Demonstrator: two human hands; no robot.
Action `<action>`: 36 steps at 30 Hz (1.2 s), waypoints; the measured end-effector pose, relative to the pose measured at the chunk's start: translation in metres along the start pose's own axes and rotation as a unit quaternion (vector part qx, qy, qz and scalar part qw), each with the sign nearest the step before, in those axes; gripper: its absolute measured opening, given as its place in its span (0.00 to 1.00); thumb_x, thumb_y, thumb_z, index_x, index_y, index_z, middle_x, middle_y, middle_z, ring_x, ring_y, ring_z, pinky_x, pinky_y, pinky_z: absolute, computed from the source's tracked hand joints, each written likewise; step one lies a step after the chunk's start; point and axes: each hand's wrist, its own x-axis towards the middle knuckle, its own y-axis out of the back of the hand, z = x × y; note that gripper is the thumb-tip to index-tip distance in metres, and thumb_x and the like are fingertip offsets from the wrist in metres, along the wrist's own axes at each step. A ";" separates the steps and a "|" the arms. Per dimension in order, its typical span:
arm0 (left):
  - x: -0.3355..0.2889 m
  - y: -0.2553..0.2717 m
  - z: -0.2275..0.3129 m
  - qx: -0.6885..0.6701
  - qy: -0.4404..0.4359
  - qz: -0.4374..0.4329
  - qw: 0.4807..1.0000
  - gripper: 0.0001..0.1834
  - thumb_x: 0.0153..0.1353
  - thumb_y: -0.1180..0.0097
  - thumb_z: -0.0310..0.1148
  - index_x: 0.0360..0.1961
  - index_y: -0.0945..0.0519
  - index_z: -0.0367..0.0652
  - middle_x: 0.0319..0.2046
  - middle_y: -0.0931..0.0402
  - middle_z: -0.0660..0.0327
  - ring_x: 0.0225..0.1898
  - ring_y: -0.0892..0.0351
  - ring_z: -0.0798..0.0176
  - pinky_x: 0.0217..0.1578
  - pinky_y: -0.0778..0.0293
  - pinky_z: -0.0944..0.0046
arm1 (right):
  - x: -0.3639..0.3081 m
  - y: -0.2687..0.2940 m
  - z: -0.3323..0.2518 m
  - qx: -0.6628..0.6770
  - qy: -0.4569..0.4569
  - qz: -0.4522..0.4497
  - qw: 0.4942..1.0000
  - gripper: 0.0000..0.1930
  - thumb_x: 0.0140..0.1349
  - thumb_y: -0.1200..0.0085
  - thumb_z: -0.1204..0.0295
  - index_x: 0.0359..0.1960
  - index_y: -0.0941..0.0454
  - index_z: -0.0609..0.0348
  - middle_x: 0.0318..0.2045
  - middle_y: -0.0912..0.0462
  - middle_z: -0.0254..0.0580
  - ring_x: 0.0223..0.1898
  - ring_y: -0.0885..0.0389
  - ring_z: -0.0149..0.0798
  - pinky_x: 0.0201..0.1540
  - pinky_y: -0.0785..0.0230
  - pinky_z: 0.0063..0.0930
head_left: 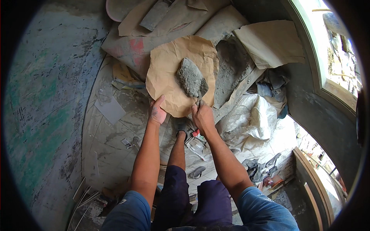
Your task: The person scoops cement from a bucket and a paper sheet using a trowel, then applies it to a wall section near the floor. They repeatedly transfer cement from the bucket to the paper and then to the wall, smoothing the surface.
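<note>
A roughly round sheet of brown paper (163, 71) is held out in front of me. My left hand (157, 111) pinches its near left edge, thumb on top and the other fingers out of sight beneath. On the paper lies a mound of grey cement powder (189, 76). My right hand (203, 116) is closed at the near right edge of the sheet, around the handle of a small trowel (202, 89). Only part of the dark blade shows, against the near right side of the mound; the handle is mostly hidden by my fingers.
Beyond the sheet, an opened cement sack (235, 63) holds more grey powder, with torn brown paper (271, 42) around it. A white woven sack (250, 119) sits to the right. A painted wall (50, 92) rises at left; a slipper (197, 172) lies on the tiled floor.
</note>
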 end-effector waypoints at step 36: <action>0.020 -0.057 0.047 0.102 -0.025 -0.064 0.992 0.20 0.64 0.44 0.44 0.50 0.25 0.42 0.45 0.24 0.65 0.47 0.26 0.65 0.49 0.28 0.59 | 0.117 0.035 0.087 0.219 -0.024 0.136 0.966 0.13 0.52 0.36 0.72 0.33 0.29 0.62 0.26 0.24 0.35 0.27 0.28 0.28 0.32 0.33 0.25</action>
